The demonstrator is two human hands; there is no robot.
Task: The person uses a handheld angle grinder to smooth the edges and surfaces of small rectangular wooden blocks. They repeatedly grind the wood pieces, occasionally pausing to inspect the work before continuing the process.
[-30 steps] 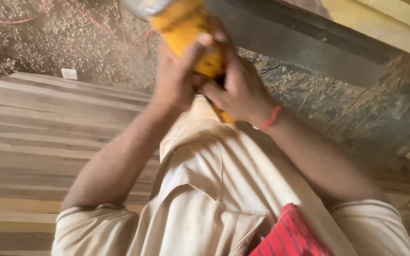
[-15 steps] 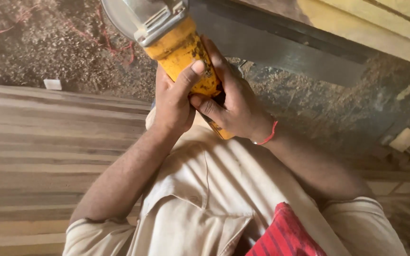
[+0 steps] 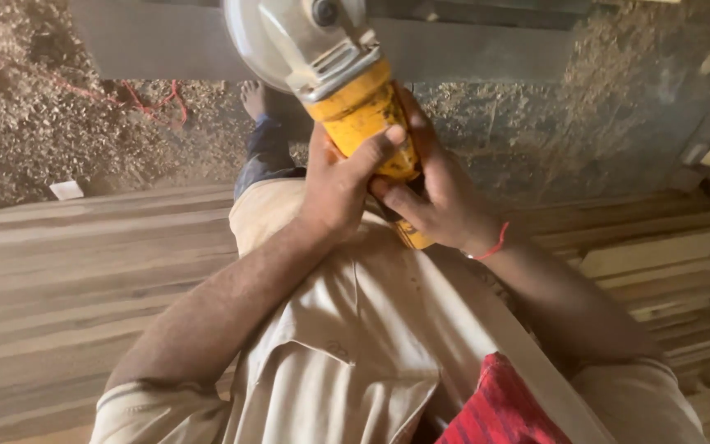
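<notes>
left hand (image 3: 340,185): fingers wrapped on yellow angle grinder (image 3: 353,107) body, steadying it | right hand (image 3: 437,193): fingers grasping its rear, disc guard (image 3: 269,37) pointing away from chest

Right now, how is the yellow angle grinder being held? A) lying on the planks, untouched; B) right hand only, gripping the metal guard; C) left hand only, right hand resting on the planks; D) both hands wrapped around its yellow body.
D: the left hand and the right hand both close around the yellow body of the angle grinder, held in front of the chest, above the planks.
</notes>
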